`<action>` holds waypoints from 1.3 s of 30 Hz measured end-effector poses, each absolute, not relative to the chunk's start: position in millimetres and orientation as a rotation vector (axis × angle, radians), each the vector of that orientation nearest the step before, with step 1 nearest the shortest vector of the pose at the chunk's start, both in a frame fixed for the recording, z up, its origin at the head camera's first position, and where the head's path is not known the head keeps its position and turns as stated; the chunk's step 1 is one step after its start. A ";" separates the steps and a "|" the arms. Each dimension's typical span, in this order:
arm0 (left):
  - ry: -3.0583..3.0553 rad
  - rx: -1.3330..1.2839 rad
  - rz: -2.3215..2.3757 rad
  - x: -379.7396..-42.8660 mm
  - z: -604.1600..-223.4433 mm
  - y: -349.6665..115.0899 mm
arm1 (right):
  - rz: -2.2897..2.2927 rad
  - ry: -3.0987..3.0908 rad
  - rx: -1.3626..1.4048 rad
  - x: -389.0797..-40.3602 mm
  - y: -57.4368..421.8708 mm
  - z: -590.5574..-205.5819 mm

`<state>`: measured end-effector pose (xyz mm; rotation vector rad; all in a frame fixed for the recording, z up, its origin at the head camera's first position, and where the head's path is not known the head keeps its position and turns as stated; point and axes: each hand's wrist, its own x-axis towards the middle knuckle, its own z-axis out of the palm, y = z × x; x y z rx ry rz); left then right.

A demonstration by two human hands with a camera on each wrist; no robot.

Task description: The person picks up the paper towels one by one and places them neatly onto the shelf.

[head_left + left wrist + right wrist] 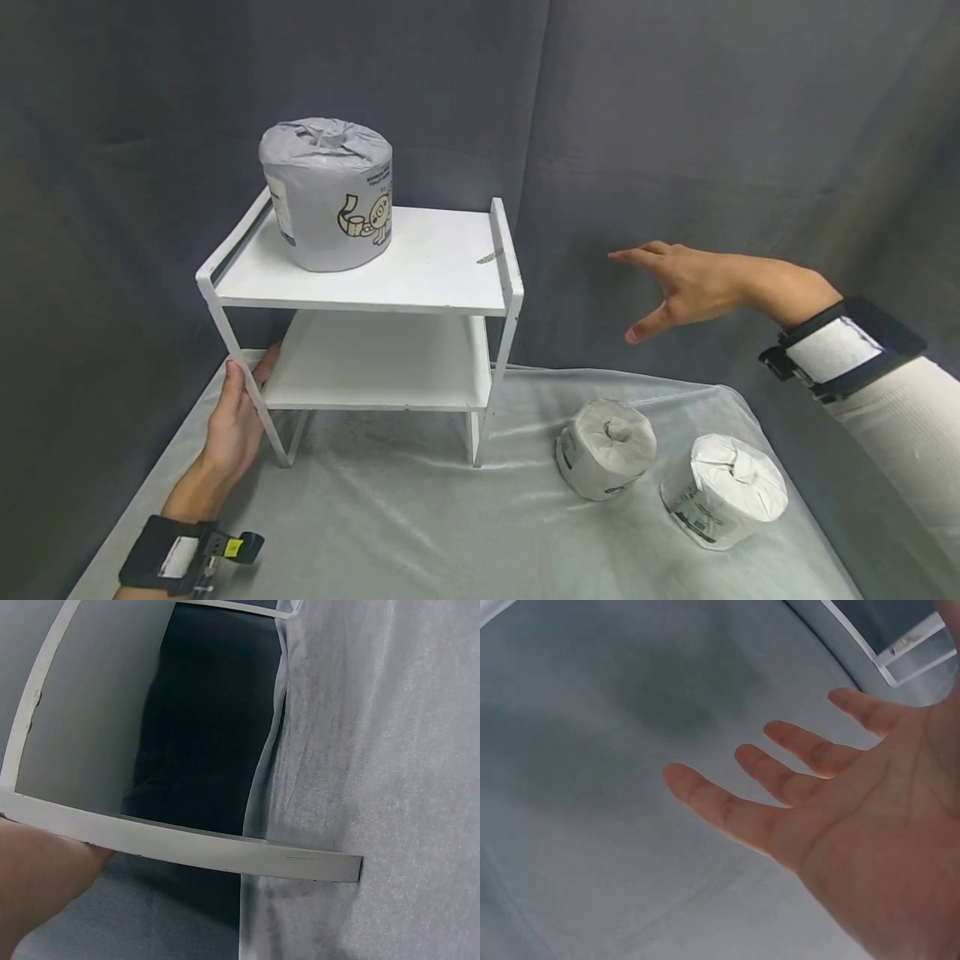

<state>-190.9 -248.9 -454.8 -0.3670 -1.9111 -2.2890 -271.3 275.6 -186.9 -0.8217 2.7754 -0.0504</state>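
A white two-tier shelf (382, 358) stands on the cloth-covered table. My left hand (234, 425) grips its left side frame low down, thumb on the near side and fingers partly hidden behind the leg. In the left wrist view, part of that hand (45, 874) shows against the white side bar (225, 851). On the left of the top tier sits a large wrapped toilet roll (330, 200) with a cartoon print. My right hand (693, 283) hovers in the air right of the shelf, fingers extended and nothing held; the right wrist view shows its bare palm (877, 847).
Two smaller-looking wrapped toilet rolls stand on the table to the right: one roll (607, 450) nearer the shelf, another roll (723, 492) close to the right edge. Grey cloth (675, 125) hangs behind. A pale grey cloth (420, 533) covers the table.
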 end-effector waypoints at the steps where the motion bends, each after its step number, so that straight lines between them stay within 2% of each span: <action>1: -1.907 -0.365 -2.292 -190.7 -454.8 -248.9 | -0.058 2.778 -0.832 -270.1 276.7 -190.9; 25: -1.901 -0.326 -2.289 -188.0 -453.8 -251.1 | -0.212 2.701 -0.917 -245.9 302.6 -296.3; 39: -1.906 -0.358 -2.294 -189.7 -453.8 -248.6 | -0.250 2.691 -0.934 -230.2 303.1 -340.0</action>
